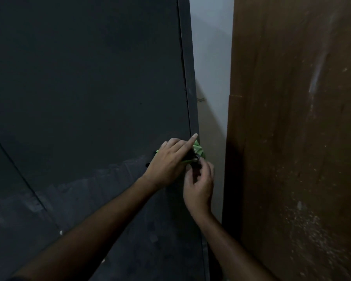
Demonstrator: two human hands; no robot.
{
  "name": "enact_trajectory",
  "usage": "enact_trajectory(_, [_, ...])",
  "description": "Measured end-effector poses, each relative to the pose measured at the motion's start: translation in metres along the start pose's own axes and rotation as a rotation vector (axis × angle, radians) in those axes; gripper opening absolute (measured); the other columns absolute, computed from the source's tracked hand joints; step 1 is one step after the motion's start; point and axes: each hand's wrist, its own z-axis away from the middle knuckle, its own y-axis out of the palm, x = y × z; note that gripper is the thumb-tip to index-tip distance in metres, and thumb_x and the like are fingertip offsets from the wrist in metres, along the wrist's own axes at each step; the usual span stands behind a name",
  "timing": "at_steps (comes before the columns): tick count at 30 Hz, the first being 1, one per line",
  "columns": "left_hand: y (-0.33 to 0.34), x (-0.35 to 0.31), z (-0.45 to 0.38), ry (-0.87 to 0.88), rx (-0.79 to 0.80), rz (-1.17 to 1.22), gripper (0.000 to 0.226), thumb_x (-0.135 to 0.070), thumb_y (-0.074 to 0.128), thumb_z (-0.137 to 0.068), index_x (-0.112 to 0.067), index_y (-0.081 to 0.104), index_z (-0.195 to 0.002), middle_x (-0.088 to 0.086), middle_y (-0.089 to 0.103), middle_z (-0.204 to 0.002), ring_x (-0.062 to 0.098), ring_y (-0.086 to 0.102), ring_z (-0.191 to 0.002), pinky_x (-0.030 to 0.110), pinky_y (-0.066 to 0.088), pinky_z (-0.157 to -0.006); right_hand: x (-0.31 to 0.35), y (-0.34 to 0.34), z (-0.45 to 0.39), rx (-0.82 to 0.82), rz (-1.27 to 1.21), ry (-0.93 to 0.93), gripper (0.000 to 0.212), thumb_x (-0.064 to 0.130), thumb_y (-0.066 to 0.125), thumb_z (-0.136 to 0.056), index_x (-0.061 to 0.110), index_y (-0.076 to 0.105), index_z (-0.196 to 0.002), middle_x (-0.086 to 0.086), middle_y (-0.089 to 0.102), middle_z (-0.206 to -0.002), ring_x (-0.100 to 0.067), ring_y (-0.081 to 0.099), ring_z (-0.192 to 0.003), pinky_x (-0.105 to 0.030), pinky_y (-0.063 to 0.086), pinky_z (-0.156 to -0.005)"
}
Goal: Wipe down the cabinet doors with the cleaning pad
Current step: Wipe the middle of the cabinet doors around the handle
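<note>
A dark grey cabinet door [89, 88] fills the left of the head view, with a duller smeared band across its lower part. Against the door's right edge sits a crumpled green cleaning pad [199, 149] with a dark underside. My left hand [168, 161] grips the pad from the left, its index finger stretched up along the door's edge. My right hand [200, 184] is just below, its curled fingers pinching the pad's lower part. Most of the pad is hidden by both hands.
A brown wooden panel [292, 138], scuffed and speckled with white marks, stands close on the right. Between it and the cabinet runs a narrow gap showing a pale wall [211, 57]. A second dark door [8, 189] lies at the lower left.
</note>
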Motion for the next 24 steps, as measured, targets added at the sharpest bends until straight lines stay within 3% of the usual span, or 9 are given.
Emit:
enact_trajectory(4, [-0.042, 0.018, 0.013, 0.158, 0.189, -0.04, 0.082, -0.035, 0.069, -0.093, -0.023, 0.031, -0.164, -0.005, 0.048, -0.161, 0.03, 0.034, -0.149, 0.045, 0.032, -0.117, 0.019, 0.021, 0.008, 0.021, 0.061, 0.078, 0.074, 0.033, 0.07, -0.095, 0.008, 0.033, -0.155, -0.009, 0.038, -0.147, -0.026, 0.05, -0.132, -0.047, 0.052, -0.101])
enact_trajectory(7, [-0.085, 0.041, 0.035, 0.2, 0.244, -0.069, 0.07, -0.037, 0.057, -0.095, -0.025, 0.038, -0.162, -0.004, 0.044, -0.163, 0.028, 0.033, -0.153, 0.043, 0.028, -0.12, 0.03, 0.036, 0.009, -0.034, 0.085, 0.127, 0.088, 0.04, 0.071, -0.094, 0.012, 0.021, -0.161, -0.015, 0.031, -0.152, -0.03, 0.044, -0.135, -0.048, 0.048, -0.106])
enact_trajectory(10, [-0.124, 0.075, 0.058, 0.192, 0.171, -0.187, 0.054, -0.03, 0.049, -0.097, -0.017, 0.058, -0.148, 0.006, 0.055, -0.153, 0.034, 0.046, -0.145, 0.047, 0.038, -0.116, 0.036, 0.05, 0.009, -0.113, 0.097, 0.135, 0.087, 0.033, 0.07, -0.095, 0.012, 0.018, -0.162, -0.018, 0.029, -0.153, -0.026, 0.034, -0.137, -0.041, 0.039, -0.112])
enact_trajectory(15, [-0.16, 0.113, 0.085, 0.207, 0.137, -0.32, 0.047, -0.029, 0.046, -0.102, -0.009, 0.067, -0.138, 0.015, 0.055, -0.153, 0.04, 0.049, -0.144, 0.055, 0.043, -0.114, 0.041, 0.068, 0.011, -0.164, 0.196, 0.118, 0.079, 0.03, 0.062, -0.1, 0.006, 0.018, -0.162, -0.021, 0.018, -0.163, -0.035, 0.026, -0.147, -0.044, 0.033, -0.119])
enact_trajectory(19, [-0.164, 0.123, 0.104, 0.313, 0.131, -0.292, 0.04, -0.024, 0.049, -0.102, -0.006, 0.07, -0.132, 0.015, 0.057, -0.151, 0.037, 0.049, -0.144, 0.05, 0.042, -0.115, 0.045, 0.083, 0.006, -0.2, 0.184, 0.09, 0.075, 0.024, 0.055, -0.104, 0.002, 0.012, -0.161, -0.015, -0.005, -0.171, -0.029, 0.007, -0.157, -0.023, 0.015, -0.126])
enact_trajectory(22, [-0.16, 0.133, 0.132, 0.416, 0.17, -0.251, 0.039, -0.021, 0.049, -0.102, -0.003, 0.07, -0.129, 0.014, 0.058, -0.15, 0.035, 0.049, -0.145, 0.047, 0.041, -0.117, 0.049, 0.099, 0.004, -0.268, 0.175, 0.084, 0.07, 0.023, 0.049, -0.106, 0.004, 0.011, -0.162, -0.012, -0.01, -0.171, -0.026, -0.003, -0.158, -0.039, 0.014, -0.129])
enact_trajectory(24, [-0.159, 0.143, 0.155, 0.47, 0.212, -0.225, 0.039, -0.021, 0.05, -0.102, -0.003, 0.07, -0.129, 0.013, 0.058, -0.15, 0.034, 0.049, -0.145, 0.047, 0.041, -0.117, 0.057, 0.121, 0.016, -0.306, 0.207, 0.059, 0.063, 0.024, 0.046, -0.108, 0.006, 0.018, -0.162, -0.016, -0.003, -0.171, -0.028, -0.003, -0.158, -0.038, 0.007, -0.129])
